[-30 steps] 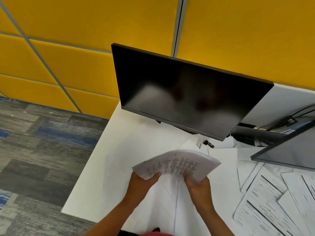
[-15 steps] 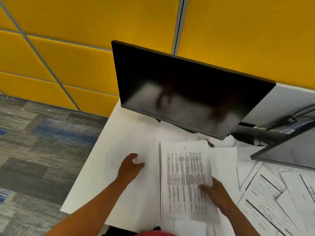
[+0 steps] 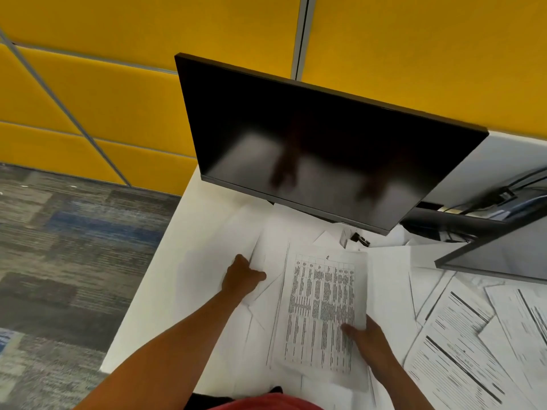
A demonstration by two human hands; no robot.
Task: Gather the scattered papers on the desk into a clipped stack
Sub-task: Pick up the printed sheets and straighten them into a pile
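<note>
Two hands share the work: the right hand (image 3: 368, 335) holds the printed stack (image 3: 322, 315) near the counter's (image 3: 183, 279) front edge, while the left hand (image 3: 242, 276) pinches a loose blank sheet (image 3: 251, 232), which is best slid flat and squared beneath that stack.
</note>
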